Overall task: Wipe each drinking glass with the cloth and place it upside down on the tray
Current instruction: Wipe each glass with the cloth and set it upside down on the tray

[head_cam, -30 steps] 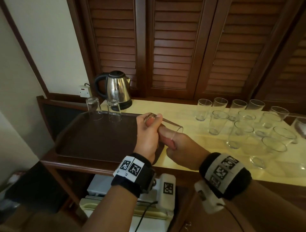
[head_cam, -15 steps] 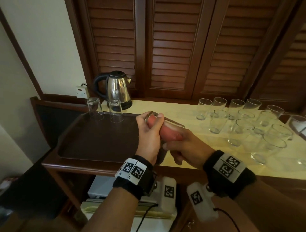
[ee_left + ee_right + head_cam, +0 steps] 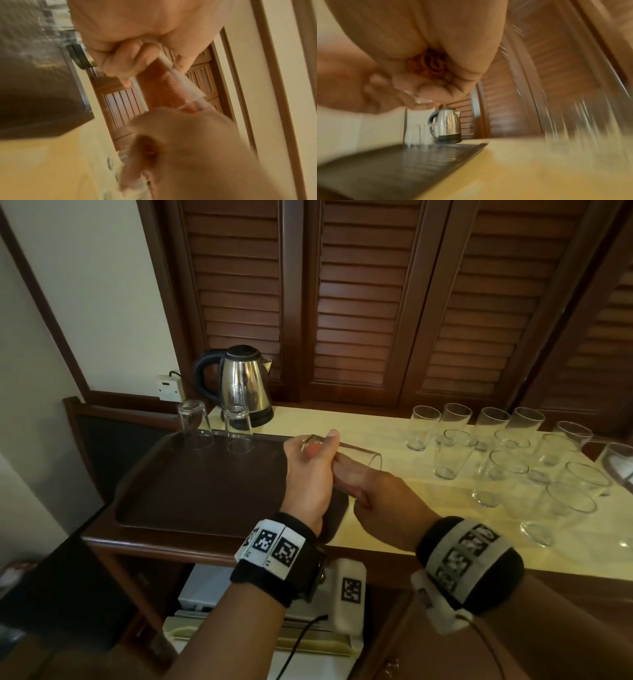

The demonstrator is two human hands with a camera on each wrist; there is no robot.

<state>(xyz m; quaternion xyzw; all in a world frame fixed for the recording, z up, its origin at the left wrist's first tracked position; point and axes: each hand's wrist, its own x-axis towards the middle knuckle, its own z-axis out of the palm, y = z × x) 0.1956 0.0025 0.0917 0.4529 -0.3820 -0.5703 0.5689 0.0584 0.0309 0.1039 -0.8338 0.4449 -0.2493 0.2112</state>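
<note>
My left hand [image 3: 310,474] grips the base end of a clear drinking glass [image 3: 359,458] that lies on its side above the right edge of the dark brown tray [image 3: 191,491]. My right hand [image 3: 383,508] holds a reddish-orange cloth [image 3: 164,92] pushed into the glass's mouth; the wrist views show the cloth [image 3: 426,65] bunched in the curled fingers. Two glasses [image 3: 193,422] [image 3: 238,429] stand upside down at the tray's far left. Several upright glasses [image 3: 507,470] stand on the cream counter to the right.
A steel electric kettle [image 3: 245,386] stands behind the tray, plugged into a wall socket [image 3: 169,386]. Louvred wooden doors [image 3: 359,302] rise behind the counter. A white appliance [image 3: 260,611] sits on the shelf below the counter's front edge.
The right hand has worked the cloth in and out of the glass, first deeper, now drawn back a little. The left hand keeps the glass in about the same place.
</note>
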